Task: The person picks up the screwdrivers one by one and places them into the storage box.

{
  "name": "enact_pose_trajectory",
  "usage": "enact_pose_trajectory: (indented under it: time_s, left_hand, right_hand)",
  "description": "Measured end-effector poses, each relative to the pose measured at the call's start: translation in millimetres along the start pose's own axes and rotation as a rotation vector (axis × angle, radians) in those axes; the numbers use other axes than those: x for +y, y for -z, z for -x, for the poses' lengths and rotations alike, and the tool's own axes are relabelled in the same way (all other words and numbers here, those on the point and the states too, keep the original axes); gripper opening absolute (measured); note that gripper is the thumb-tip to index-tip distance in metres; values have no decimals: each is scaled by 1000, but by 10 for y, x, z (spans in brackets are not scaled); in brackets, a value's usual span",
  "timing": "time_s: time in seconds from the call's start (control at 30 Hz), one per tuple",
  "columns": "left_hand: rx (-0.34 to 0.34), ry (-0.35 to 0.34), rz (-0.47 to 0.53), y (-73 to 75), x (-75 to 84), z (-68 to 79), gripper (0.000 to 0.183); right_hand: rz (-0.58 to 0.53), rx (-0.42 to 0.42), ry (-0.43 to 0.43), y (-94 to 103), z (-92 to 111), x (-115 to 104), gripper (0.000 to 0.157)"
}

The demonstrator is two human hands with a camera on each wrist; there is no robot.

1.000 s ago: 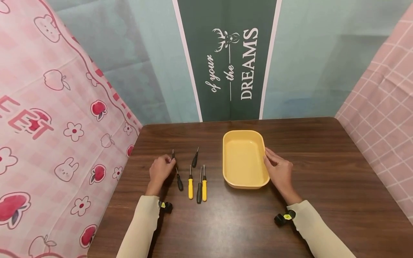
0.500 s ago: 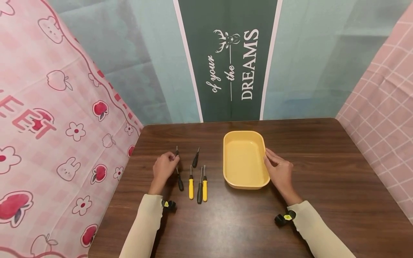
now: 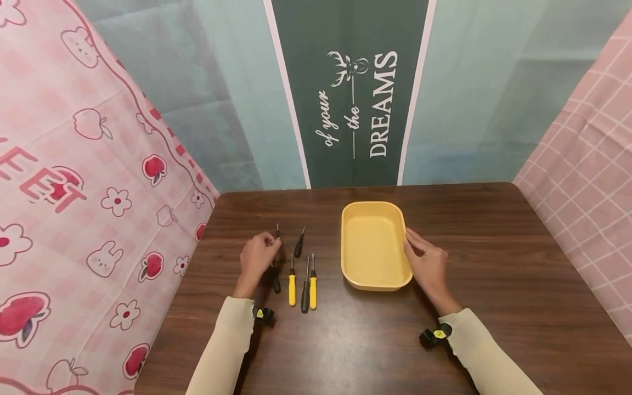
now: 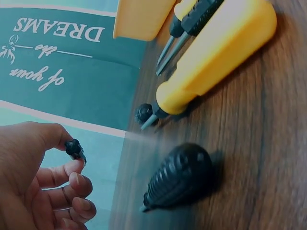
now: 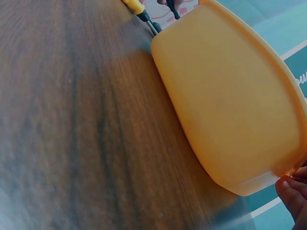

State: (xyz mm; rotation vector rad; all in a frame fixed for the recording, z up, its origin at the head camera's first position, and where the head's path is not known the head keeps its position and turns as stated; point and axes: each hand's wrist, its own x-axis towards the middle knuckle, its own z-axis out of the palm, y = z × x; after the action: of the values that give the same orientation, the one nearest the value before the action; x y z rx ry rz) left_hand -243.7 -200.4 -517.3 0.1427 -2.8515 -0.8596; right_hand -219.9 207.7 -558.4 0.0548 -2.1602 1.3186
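My left hand (image 3: 258,255) pinches a small black-handled screwdriver (image 3: 277,233) between thumb and forefinger, its thin shaft pointing toward the back. In the left wrist view the dark handle end (image 4: 74,147) shows at the fingertips, with the other fingers curled below. Just under that hand lies another black screwdriver (image 3: 276,282), partly covered by it. The right hand (image 3: 427,265) holds the right rim of a yellow rectangular tub (image 3: 348,274), thumb outside against its wall. Seen from the right wrist, the tub's side (image 5: 230,100) fills much of the view and the fingertips (image 5: 292,191) meet its corner.
Between left hand and tub lie a short black screwdriver (image 3: 298,244), a yellow one (image 3: 292,289), a longer black one (image 3: 305,295) and a second yellow one (image 3: 313,291). The wooden table (image 3: 345,351) meets hanging cloths at its back and sides.
My left hand has moved rightward with the small screwdriver, now overlapping more of the black screwdriver beneath it. The right hand and the tub stay in place.
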Motion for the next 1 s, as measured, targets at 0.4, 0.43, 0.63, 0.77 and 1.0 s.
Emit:
enact_pose_trajectory:
  time_s: [0.4,0.43,0.63,0.77,1.0]
  left_hand:
    - [-9,-16,18,-62,125,24,25]
    - [-12,-14,17,-65,136,27,25]
    - [-10,-2,24,-77,188,42,25]
    - [-10,2,26,-86,216,40,25]
    - [-3,-7,35,-109,247,60,25]
  right_hand:
    - [-6,-5,11,36,-41,-30,29]
    - [-7,-3,13,39,-44,-31,28]
    - [-10,4,42,45,-63,-22,28]
    - [-11,9,51,50,-75,-18,29]
    - [-13,0,46,58,-85,-24,28]
